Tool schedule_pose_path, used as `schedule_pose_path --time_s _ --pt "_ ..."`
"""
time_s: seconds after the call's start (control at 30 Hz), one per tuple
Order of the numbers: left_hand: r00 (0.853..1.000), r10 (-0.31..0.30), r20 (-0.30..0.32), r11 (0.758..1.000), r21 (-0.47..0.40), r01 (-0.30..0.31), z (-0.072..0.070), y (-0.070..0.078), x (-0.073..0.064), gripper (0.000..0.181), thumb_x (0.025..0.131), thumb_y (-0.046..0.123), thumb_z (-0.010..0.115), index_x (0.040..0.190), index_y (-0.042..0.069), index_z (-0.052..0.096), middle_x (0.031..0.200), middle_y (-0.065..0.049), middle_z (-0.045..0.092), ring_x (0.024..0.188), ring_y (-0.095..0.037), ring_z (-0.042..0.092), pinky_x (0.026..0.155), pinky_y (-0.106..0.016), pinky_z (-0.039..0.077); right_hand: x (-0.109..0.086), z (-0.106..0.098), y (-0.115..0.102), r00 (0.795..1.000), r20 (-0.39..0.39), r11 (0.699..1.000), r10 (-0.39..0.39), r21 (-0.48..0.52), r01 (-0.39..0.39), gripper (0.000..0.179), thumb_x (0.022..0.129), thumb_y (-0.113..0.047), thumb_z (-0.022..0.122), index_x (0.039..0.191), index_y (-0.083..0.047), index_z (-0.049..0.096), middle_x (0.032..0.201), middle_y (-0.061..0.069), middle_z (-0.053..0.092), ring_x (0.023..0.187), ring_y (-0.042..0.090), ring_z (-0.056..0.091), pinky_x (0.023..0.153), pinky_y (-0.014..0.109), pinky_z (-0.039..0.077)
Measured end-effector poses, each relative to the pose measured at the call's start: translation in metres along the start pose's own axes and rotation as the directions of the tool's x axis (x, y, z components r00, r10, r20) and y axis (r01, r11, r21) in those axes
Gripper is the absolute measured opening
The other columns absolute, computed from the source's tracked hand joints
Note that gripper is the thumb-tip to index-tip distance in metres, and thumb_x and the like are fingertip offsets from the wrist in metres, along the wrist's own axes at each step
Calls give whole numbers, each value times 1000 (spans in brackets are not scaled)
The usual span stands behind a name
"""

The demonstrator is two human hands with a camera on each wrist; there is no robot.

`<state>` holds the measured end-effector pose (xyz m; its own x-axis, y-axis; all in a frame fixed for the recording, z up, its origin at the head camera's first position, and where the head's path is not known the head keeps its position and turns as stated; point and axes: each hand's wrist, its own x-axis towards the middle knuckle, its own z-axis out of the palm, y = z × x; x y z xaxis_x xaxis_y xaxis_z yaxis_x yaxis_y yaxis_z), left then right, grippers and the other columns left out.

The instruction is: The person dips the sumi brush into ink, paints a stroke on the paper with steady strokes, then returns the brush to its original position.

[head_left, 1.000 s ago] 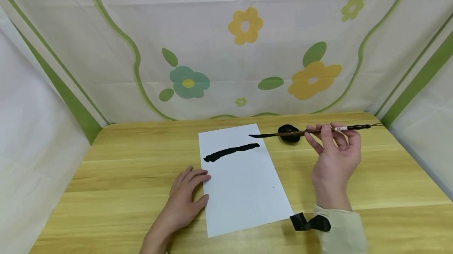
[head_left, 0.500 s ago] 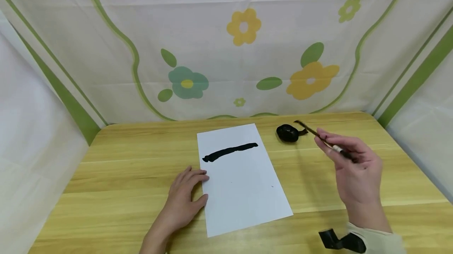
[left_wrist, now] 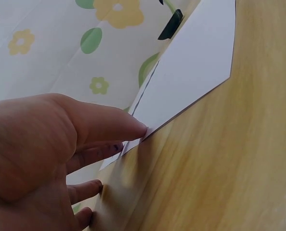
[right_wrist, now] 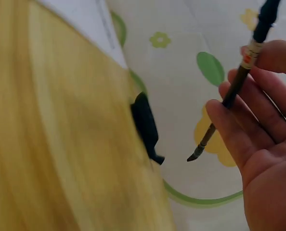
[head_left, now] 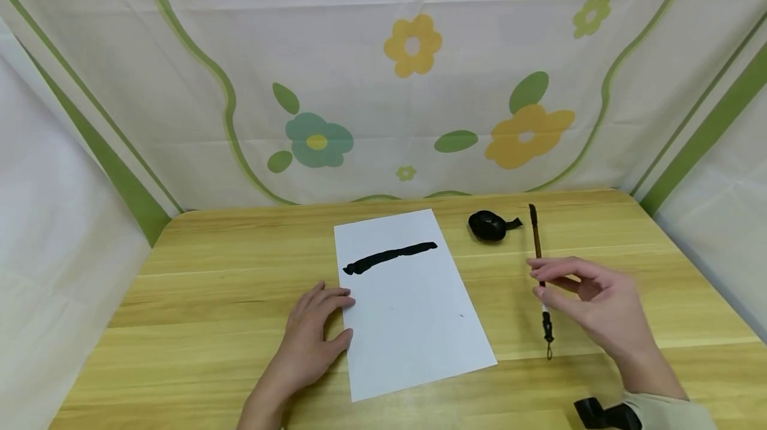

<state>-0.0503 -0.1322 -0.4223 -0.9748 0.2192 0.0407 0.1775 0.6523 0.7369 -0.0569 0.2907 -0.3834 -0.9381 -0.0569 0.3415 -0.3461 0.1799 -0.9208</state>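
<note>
My right hand (head_left: 599, 307) pinches a calligraphy brush (head_left: 536, 237) by its handle, right of the paper. The dark bristle tip points to the far side of the table and the hanging loop towards me. In the right wrist view the brush (right_wrist: 235, 86) lies between thumb and fingers, its white label near the thumb. My left hand (head_left: 311, 333) rests at the left edge of a white sheet of paper (head_left: 413, 323), fingertips and thumb on its border. A thick black ink stroke (head_left: 389, 257) slants up to the right across the sheet's upper part.
A rounded, shiny black object (head_left: 487, 225) with a short tab on its right side stands beyond the paper, at its right. Wooden tabletop (head_left: 198, 310) spreads around. A white cloth (head_left: 359, 50) with printed flowers hangs behind the table and at both sides.
My right hand has moved right and towards me with the brush. The brush has swung from pointing left over the paper to pointing away from me. My left hand and the paper stay put.
</note>
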Motion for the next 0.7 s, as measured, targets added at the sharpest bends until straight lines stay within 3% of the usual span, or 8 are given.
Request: schedule_pose_path --time_s 0.07,0.13,0.23,0.33,0.7 --pt "1000 -1 0 1000 -1 1 0 0 0 35 92 4 78 126 14 74 149 -3 65 160 -48 33 131 -71 15 -1 0 4 998 43 988 43 -150 -36 20 85 14 83 101 5 76 117 3 83 115 11 77 88 21 64" --pt "1000 -3 1 1000 -6 3 0 1 0 34 92 5 78 124 15 74 149 -3 65 160 -48 33 131 -71 15 -1 0 7 994 77 956 74 -291 -48 20 85 5 87 101 -3 79 119 2 82 111 5 77 90 17 61" --pt "1000 -6 5 1000 -13 6 0 1 -1 32 92 5 79 121 17 74 149 -3 65 161 -48 33 130 -73 16 0 2 12 987 129 915 98 -402 -38 22 84 -2 90 101 -12 80 121 6 82 110 -2 74 93 12 58" --pt "1000 -9 7 1000 -17 9 1 2 -1 31 92 5 80 121 17 74 149 -2 65 160 -48 33 130 -73 17 2 4 17 978 165 898 125 -438 -41 22 84 -6 92 100 -16 81 122 10 81 112 -5 72 94 11 57" --pt "1000 -9 -8 1000 -10 9 1 2 0 32 91 4 80 120 17 75 148 -2 66 160 -47 34 130 -73 17 4 6 27 966 192 883 176 -465 -68 24 82 -6 92 99 -21 81 122 4 82 112 -4 72 92 14 59"
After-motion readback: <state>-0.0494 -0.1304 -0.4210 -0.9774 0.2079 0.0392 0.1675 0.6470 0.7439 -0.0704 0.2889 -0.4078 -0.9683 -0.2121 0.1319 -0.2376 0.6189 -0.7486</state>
